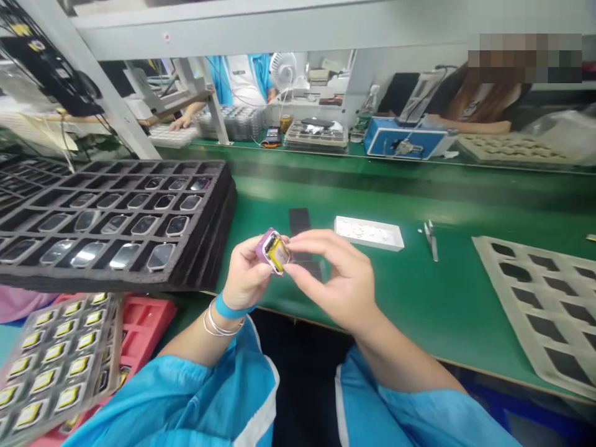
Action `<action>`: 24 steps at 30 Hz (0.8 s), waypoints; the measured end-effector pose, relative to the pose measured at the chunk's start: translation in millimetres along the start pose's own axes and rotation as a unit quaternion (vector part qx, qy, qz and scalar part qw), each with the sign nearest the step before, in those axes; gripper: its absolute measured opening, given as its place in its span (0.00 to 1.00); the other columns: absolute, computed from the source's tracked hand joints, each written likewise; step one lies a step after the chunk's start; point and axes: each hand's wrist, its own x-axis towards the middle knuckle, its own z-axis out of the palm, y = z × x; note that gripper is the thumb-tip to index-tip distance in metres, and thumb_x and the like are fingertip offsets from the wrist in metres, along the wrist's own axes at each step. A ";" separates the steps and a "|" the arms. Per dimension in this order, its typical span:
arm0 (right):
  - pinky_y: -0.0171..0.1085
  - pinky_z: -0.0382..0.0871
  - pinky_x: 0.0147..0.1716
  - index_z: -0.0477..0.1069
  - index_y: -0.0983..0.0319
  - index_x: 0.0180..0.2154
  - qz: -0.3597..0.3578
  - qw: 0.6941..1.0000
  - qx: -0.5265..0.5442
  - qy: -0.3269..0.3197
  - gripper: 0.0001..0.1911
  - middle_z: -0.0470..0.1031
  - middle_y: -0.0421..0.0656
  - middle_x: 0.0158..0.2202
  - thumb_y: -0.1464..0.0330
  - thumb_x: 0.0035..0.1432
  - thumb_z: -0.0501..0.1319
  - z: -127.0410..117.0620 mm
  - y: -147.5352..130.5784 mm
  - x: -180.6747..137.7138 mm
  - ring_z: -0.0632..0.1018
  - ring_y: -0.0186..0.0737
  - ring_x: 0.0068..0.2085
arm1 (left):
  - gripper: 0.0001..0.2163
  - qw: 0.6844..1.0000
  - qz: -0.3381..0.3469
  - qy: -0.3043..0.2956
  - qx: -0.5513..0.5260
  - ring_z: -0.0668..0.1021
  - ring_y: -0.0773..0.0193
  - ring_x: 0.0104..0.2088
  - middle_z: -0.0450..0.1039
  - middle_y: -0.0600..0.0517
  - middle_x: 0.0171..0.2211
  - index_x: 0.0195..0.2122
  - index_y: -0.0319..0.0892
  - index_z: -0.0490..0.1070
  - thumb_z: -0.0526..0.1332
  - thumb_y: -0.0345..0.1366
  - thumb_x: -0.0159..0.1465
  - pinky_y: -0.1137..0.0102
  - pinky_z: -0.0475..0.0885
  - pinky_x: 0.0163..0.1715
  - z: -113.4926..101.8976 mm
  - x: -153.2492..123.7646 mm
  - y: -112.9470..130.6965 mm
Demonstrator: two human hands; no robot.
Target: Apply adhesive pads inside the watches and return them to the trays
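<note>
Above the front of the green bench, my left hand [248, 268] is closed around an opened smartwatch case [276, 253] with a purple outer side. Its open face is tilted up to the right and shows a yellow-edged battery. From the right, my right hand [342, 273] pinches the case's near edge between thumb and fingertips. Whether a small part lies between those fingertips I cannot make out. Behind the hands lies a dark flat pad [299, 221], partly covered by my right hand.
At left, stacked black foam trays [200, 248] hold watch faces; below is a clear tray [56, 379] of yellow-battery cases on a red tray [149, 316]. A white box [369, 233] of small parts, tweezers [431, 241] and a beige tray [535, 310] lie right. Two people sit across.
</note>
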 end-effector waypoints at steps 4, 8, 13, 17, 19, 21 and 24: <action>0.40 0.77 0.45 0.78 0.59 0.43 0.009 0.999 0.017 -0.033 0.12 0.79 0.46 0.44 0.70 0.54 0.70 -3.3 4.4 -9.5 0.80 0.41 0.44 | 0.20 1.000 -0.018 0.000 0.005 0.79 0.66 0.24 0.79 0.49 0.28 0.35 0.41 0.81 0.77 0.47 0.45 0.74 0.75 0.25 -3.6 -6.3 -1.6; 0.39 0.77 0.44 0.79 0.59 0.42 0.020 0.998 0.035 -0.043 0.10 0.79 0.45 0.42 0.71 0.56 0.69 -3.0 3.6 -12.8 0.80 0.39 0.43 | 0.20 1.000 -0.005 -0.013 0.006 0.79 0.65 0.25 0.79 0.49 0.29 0.36 0.41 0.81 0.76 0.48 0.46 0.74 0.76 0.26 -5.9 -10.9 -2.6; 0.39 0.78 0.43 0.79 0.60 0.42 0.004 0.999 0.009 -0.042 0.10 0.80 0.45 0.42 0.71 0.56 0.68 -1.1 1.6 -13.2 0.80 0.40 0.42 | 0.22 1.000 -0.015 0.011 0.021 0.80 0.63 0.26 0.80 0.48 0.30 0.35 0.40 0.81 0.77 0.48 0.43 0.71 0.77 0.27 -9.7 -14.6 -2.1; 0.39 0.78 0.42 0.79 0.61 0.40 -0.014 0.999 -0.020 -0.037 0.10 0.81 0.45 0.40 0.72 0.54 0.66 4.5 6.1 -14.4 0.81 0.39 0.41 | 0.20 0.997 -0.014 0.011 0.070 0.81 0.58 0.32 0.80 0.46 0.33 0.34 0.40 0.81 0.78 0.44 0.42 0.67 0.78 0.35 -20.0 -14.8 -5.6; 0.38 0.79 0.42 0.79 0.62 0.39 -0.026 0.998 -0.048 -0.012 0.11 0.81 0.46 0.40 0.74 0.53 0.64 9.4 11.4 -16.3 0.82 0.40 0.40 | 0.19 0.995 -0.016 0.017 0.093 0.81 0.58 0.34 0.80 0.45 0.33 0.33 0.40 0.81 0.78 0.43 0.42 0.66 0.78 0.36 -23.5 -14.3 -9.0; 0.37 0.79 0.41 0.79 0.62 0.37 -0.036 0.997 -0.072 0.014 0.10 0.82 0.45 0.38 0.75 0.53 0.62 14.0 17.4 -18.5 0.82 0.39 0.38 | 0.19 0.995 -0.023 0.021 0.100 0.80 0.59 0.33 0.79 0.46 0.32 0.33 0.39 0.81 0.78 0.43 0.42 0.67 0.78 0.35 -23.8 -13.8 -11.8; 0.35 0.79 0.39 0.79 0.61 0.36 -0.049 0.995 -0.086 0.024 0.09 0.82 0.43 0.36 0.76 0.56 0.61 16.9 22.8 -20.3 0.83 0.37 0.36 | 0.19 0.996 -0.047 0.029 0.072 0.79 0.62 0.29 0.78 0.47 0.29 0.32 0.39 0.81 0.78 0.43 0.42 0.70 0.76 0.30 -20.4 -13.3 -12.8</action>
